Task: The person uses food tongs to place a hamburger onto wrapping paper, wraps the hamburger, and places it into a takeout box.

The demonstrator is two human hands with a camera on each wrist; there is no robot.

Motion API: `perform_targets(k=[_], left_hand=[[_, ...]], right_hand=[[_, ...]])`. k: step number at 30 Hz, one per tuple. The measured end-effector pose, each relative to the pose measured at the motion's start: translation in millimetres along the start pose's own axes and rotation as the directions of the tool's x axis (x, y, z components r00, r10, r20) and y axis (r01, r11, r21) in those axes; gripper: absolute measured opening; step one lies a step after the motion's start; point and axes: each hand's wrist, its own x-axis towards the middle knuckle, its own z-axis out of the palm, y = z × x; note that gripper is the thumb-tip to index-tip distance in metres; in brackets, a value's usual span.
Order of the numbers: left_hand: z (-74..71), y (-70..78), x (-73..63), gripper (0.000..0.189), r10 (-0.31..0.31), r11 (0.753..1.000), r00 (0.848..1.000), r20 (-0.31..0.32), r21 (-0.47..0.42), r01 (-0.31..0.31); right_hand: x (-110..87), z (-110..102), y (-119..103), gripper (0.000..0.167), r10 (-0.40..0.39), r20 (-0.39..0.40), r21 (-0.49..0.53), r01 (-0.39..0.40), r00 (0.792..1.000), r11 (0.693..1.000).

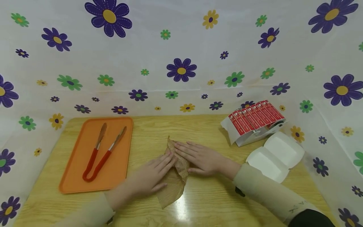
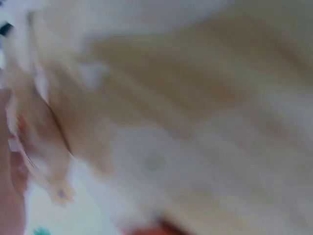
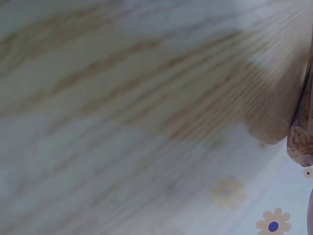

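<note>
A sheet of crumpled brown paper (image 1: pixel 172 187) lies at the middle of the table, its upper part gathered to a narrow ridge. My left hand (image 1: pixel 148 176) rests on it from the left with straight fingers. From the right, my right hand (image 1: pixel 204 158) lays its straight fingers over the upper part, the thumb apart below. The fingertips of both hands come close together on the ridge. Printed lettering shows on the brown paper (image 3: pixel 301 144) at the edge of the right wrist view. The left wrist view is badly blurred.
An orange tray (image 1: pixel 71 170) on the left bears red-handled metal tongs (image 1: pixel 96 171). At the back right stands a red and white box (image 1: pixel 252 121), with an open white foam clamshell container (image 1: pixel 267 162) in front of it. Flowered cloth hangs behind the wooden table (image 1: pixel 153 129).
</note>
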Motion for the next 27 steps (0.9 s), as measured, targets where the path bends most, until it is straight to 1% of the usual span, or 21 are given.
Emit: perform_targets(k=[1, 2, 4, 7, 10, 12, 16, 18, 20, 22, 23, 25, 27], left_hand=[[0.3, -7.5, -4.3, 0.082, 0.057, 0.998, 0.998, -0.002, 0.035, -0.057], [-0.4, -14.3, -8.7, 0.079, 0.113, 0.991, 0.994, -0.003, 0.069, -0.112], [-0.8, -25.4, -17.0, 0.072, 0.207, 0.97, 0.978, -0.003, 0.132, -0.205], [0.5, -35.8, -25.5, 0.057, 0.3, 0.935, 0.954, -0.02, 0.203, -0.29], [3.3, -39.8, -27.7, 0.05, 0.377, 0.898, 0.925, -0.042, 0.262, -0.354], [5.1, -39.3, -25.7, 0.05, 0.426, 0.864, 0.904, -0.044, 0.316, -0.392], [6.6, -32.9, -20.8, 0.051, 0.487, 0.806, 0.873, -0.015, 0.394, -0.442], [7.6, -29.2, -18.7, 0.052, 0.512, 0.782, 0.859, 0.004, 0.412, -0.468], [8.9, -26.5, -16.8, 0.052, 0.543, 0.761, 0.84, 0.002, 0.421, -0.493], [9.3, -24.9, -15.3, 0.051, 0.57, 0.753, 0.821, -0.029, 0.417, -0.508], [9.5, -24.5, -14.7, 0.05, 0.579, 0.757, 0.814, -0.053, 0.406, -0.512], [8.5, -24.5, -13.5, 0.046, 0.584, 0.771, 0.803, -0.117, 0.388, -0.505], [7.4, -25.1, -11.9, 0.043, 0.574, 0.794, 0.797, -0.186, 0.362, -0.488]], right_hand=[[0.1, 0, 0, 0.081, -0.002, 0.0, 0.004, 0.002, 1.0, 1.0], [0.3, -1, 1, 0.082, -0.003, 0.002, 0.011, 0.003, 1.0, 1.0], [0.7, -2, 1, 0.083, -0.004, 0.011, 0.012, 0.004, 1.0, 1.0], [1.9, -4, 2, 0.084, -0.001, 0.038, -0.002, 0.002, 0.999, 1.0], [1.9, -5, 3, 0.085, -0.003, 0.052, -0.018, 0.004, 0.999, 1.0], [1.2, -5, 3, 0.086, -0.004, 0.057, -0.024, 0.005, 0.998, 1.0], [0.6, -3, 3, 0.087, -0.006, 0.054, -0.033, 0.008, 0.999, 0.999], [0.9, -3, 3, 0.088, -0.007, 0.056, -0.036, 0.009, 0.998, 0.999], [1.3, -4, 2, 0.089, -0.01, 0.054, -0.037, 0.012, 0.999, 0.999], [1.5, -4, 2, 0.089, -0.011, 0.057, -0.035, 0.013, 0.998, 0.999], [1.6, -4, 1, 0.09, -0.01, 0.059, -0.035, 0.012, 0.998, 0.999], [1.8, -5, 1, 0.091, -0.006, 0.068, -0.032, 0.008, 0.998, 0.999], [1.9, -6, 0, 0.092, 0.001, 0.08, -0.03, 0.001, 0.997, 1.0]])
